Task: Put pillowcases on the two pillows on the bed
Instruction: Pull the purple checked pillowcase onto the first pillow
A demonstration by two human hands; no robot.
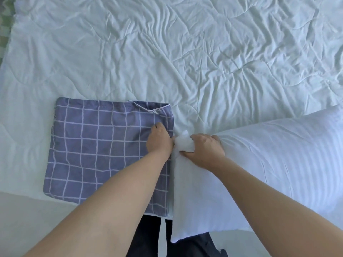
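Note:
A blue pillowcase (96,145) with a white grid pattern lies flat on the bed at the near left. Its white-piped opening shows along the far right edge. My left hand (159,140) lies on the pillowcase's right edge with its fingers curled into the fabric there. A bare white pillow (269,164) lies to the right, one end hanging over the bed's near edge. My right hand (202,151) grips the pillow's bunched left corner, right next to the pillowcase edge. No second pillow is in view.
A wrinkled white quilt (185,52) covers the whole bed. The bed's near edge runs along the lower left, with pale floor (27,219) below it. My dark trousers (148,238) show between my forearms. A green patterned strip (5,25) borders the far left.

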